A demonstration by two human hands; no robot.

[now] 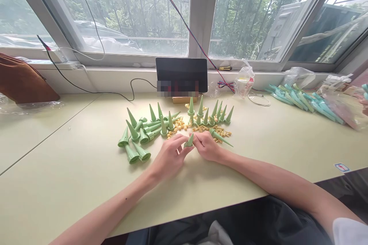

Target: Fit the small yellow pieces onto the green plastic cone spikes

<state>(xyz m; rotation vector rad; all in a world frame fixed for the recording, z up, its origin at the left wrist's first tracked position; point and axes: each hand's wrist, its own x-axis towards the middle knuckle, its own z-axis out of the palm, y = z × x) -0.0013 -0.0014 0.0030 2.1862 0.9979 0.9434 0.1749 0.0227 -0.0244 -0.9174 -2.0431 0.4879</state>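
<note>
In our left hand [171, 154], we pinched a green cone [189, 141], tip upward. Our right hand [207, 147] curled close beside it; whether it gripped anything, we could not tell. Just beyond our hands lay small yellow pieces [180, 123] among other green cones [132, 131]; farther off stood a dark screen [182, 72].

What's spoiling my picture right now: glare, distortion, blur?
Head view: bright daylight partly washes out the windows; head view: outer window frames slant, likely wide-angle distortion; head view: blocky pixels cover part of the dark screen; head view: left hand, right hand and held green cone look fairly clear, though the yellow pieces lack fine detail.
</note>
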